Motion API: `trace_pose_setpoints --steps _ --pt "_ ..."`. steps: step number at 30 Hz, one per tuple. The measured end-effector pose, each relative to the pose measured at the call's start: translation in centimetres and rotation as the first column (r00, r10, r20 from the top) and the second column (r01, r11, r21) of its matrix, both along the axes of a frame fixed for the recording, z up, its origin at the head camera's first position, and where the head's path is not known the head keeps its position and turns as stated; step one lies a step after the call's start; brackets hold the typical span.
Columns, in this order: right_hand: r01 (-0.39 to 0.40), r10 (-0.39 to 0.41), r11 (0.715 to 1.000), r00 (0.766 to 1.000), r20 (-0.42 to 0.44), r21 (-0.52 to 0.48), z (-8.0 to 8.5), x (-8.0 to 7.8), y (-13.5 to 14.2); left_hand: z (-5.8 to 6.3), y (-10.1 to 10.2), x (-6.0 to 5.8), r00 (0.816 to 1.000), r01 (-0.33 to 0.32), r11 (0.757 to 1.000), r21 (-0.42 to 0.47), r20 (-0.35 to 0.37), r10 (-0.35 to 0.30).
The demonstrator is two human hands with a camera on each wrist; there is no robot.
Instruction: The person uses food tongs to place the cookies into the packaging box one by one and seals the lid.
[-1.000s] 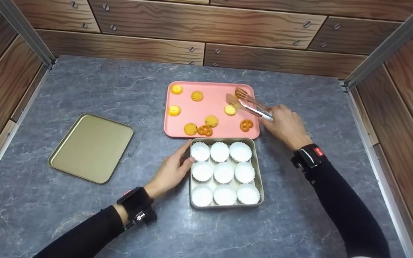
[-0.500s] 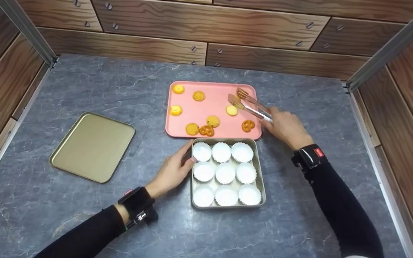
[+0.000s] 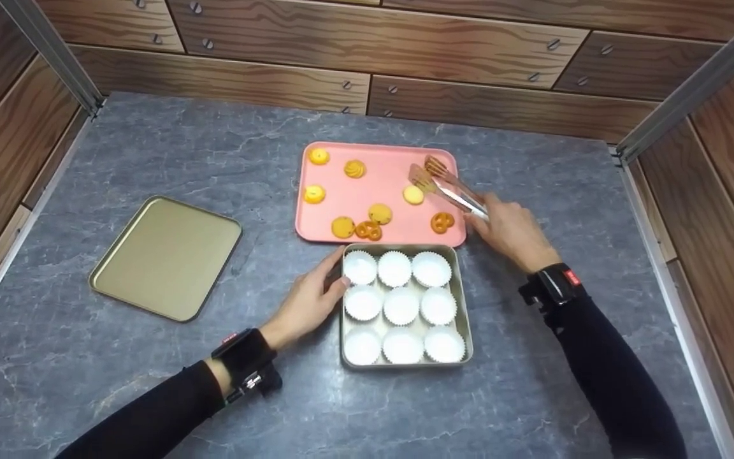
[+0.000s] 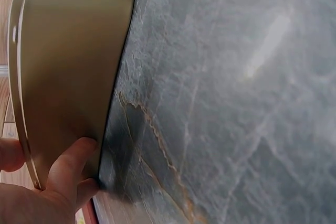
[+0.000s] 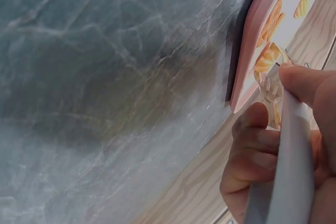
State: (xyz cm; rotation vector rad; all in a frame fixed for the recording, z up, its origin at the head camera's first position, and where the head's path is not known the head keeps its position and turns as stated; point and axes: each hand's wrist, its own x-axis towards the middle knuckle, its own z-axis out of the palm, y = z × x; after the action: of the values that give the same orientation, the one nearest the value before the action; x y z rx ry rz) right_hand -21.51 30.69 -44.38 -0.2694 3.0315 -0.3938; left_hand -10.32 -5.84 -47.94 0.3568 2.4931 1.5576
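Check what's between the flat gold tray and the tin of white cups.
Head view: the left hand, gripping the tin, and bare grey tabletop between that hand and the flat gold tray.

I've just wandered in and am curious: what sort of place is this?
Probably a staged work booth: brown wood-print wall panels, grey metal corner posts and a grey marble-patterned tabletop.

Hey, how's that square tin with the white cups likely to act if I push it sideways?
The square tin would probably slide rather than tip, since it sits low and flat. Its walls look smooth and keep their shape, so it's likely stiff. The white cups look thin and empty, so they may shift inside.
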Motion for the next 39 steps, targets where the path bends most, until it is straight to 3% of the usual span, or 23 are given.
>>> trace_pose_setpoints --steps 9,15,22,26,32,39 --pt "0.010 -0.012 0.999 0.998 -0.055 -0.046 1.1 1.0 0.8 0.2 0.1 -0.7 1.000 0.000 1.000 0.030 0.018 0.000" --pt "-0.003 -0.002 0.997 0.997 -0.077 -0.075 1.3 2.1 1.1 0.1 0.1 -0.7 0.993 -0.032 0.987 0.160 0.118 0.013" --pt "-0.041 0.031 0.995 0.992 -0.121 -0.089 1.3 3.6 1.5 0.1 0.1 -0.4 0.976 -0.051 0.952 0.302 0.215 -0.016" --pt "-0.078 0.064 0.993 0.986 -0.153 -0.086 1.6 4.7 1.5 0.3 0.2 -0.5 0.974 -0.036 0.953 0.300 0.226 -0.034" --pt "-0.118 0.103 0.990 0.981 -0.166 -0.081 1.9 6.3 1.0 0.2 0.1 -0.5 0.978 -0.031 0.974 0.225 0.210 -0.017" --pt "-0.154 0.133 0.985 0.967 -0.216 -0.080 2.8 8.3 0.9 0.3 0.3 -0.6 0.983 -0.049 0.970 0.237 0.183 0.005"
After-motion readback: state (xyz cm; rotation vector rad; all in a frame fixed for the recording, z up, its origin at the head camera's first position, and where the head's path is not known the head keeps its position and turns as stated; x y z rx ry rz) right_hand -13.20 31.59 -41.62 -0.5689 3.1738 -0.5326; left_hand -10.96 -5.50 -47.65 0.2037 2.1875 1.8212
